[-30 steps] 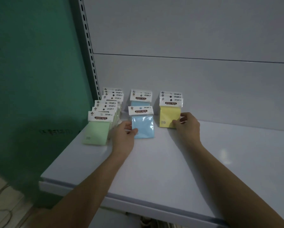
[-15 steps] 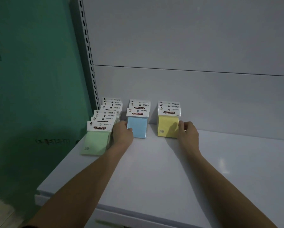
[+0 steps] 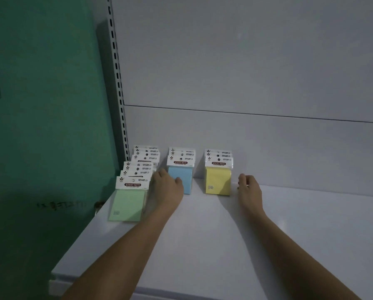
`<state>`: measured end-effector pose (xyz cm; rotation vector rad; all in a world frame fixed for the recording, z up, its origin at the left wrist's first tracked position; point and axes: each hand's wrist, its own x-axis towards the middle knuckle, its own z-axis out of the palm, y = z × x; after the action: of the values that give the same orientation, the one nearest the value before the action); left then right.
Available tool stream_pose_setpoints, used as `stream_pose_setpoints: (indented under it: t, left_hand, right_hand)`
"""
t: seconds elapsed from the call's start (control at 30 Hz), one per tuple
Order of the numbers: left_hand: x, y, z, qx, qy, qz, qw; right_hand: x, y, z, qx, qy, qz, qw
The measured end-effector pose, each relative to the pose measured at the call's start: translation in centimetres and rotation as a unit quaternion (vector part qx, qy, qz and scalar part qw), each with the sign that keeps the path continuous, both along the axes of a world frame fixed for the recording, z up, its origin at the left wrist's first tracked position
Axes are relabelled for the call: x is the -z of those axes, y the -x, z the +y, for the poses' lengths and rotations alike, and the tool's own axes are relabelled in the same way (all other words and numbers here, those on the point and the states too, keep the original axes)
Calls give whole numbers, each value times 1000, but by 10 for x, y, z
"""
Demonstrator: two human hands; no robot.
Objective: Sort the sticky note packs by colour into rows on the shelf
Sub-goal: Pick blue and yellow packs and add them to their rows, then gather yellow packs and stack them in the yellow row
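Three rows of sticky note packs stand at the back left of the white shelf (image 3: 203, 234). The green row (image 3: 128, 204) is longest and reaches furthest forward. The blue row (image 3: 184, 180) is in the middle and the yellow row (image 3: 218, 182) on the right, each three packs deep. My left hand (image 3: 166, 188) sits between the green and blue rows, thumb on the face of the front blue pack and fingers at its left edge. My right hand (image 3: 248, 188) hovers just right of the front yellow pack, not touching it, with its fingers loosely curled and nothing in them.
A slotted metal upright (image 3: 118, 87) and a green wall (image 3: 43, 105) bound the shelf on the left. The grey back panel (image 3: 257, 137) rises right behind the rows. The shelf's front edge (image 3: 58, 278) is near my elbows.
The front blue and yellow packs were pushed back against their rows and now stand upright. My right hand has let go of the yellow pack and drawn off to the right.
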<state>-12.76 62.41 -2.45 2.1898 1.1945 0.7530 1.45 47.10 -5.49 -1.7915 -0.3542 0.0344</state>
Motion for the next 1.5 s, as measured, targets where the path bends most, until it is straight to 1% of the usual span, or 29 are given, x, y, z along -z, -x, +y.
stream_pose_setpoints:
  t: [0.07, 0.2, 0.33, 0.43, 0.53, 0.67, 0.73, 0.83, 1.0, 1.13, 1.27, 1.37, 1.5]
  left_hand:
    - [-10, 6, -8, 34, -30, 8, 999]
    - [-17, 25, -22, 149, -70, 4, 986]
    - [-13, 55, -36, 228, -119, 53, 965]
    - [-12, 71, -50, 267, -107, 79, 954]
    - [-12, 79, -65, 309, -88, 95, 942]
    - [-12, 80, -93, 347, -82, 124, 926]
    - [-13, 78, -112, 365, -84, 134, 917]
    - [-10, 74, -148, 388, -84, 136, 907]
    - [9, 66, -226, 400, -70, 143, 902]
    - [10, 43, -307, 398, -93, 162, 898]
    - [2, 12, -392, 407, -136, 180, 885]
    - [-3, -12, -444, 419, -131, 185, 879]
    - [-8, -41, -488, 424, -143, 185, 875]
  right_hand:
    - [-6, 5, -6, -3, 17, -9, 1000]
    - [-26, 21, -19, -45, 75, -20, 996]
    - [-47, 48, -45, -77, 149, -71, 983]
    - [-53, 72, -68, -69, 200, -97, 972]
    - [-52, 93, -93, -41, 245, -116, 962]
    - [-44, 111, -135, -33, 349, -150, 924]
    - [-41, 113, -160, -30, 379, -152, 912]
    - [-36, 115, -200, -18, 401, -152, 903]
    - [-24, 114, -282, -4, 420, -144, 896]
    - [-25, 106, -353, -6, 424, -148, 893]
    - [-30, 98, -429, -10, 427, -139, 894]
    - [-35, 80, -483, -3, 442, -130, 888]
    - [-38, 45, -535, 12, 443, -113, 889]
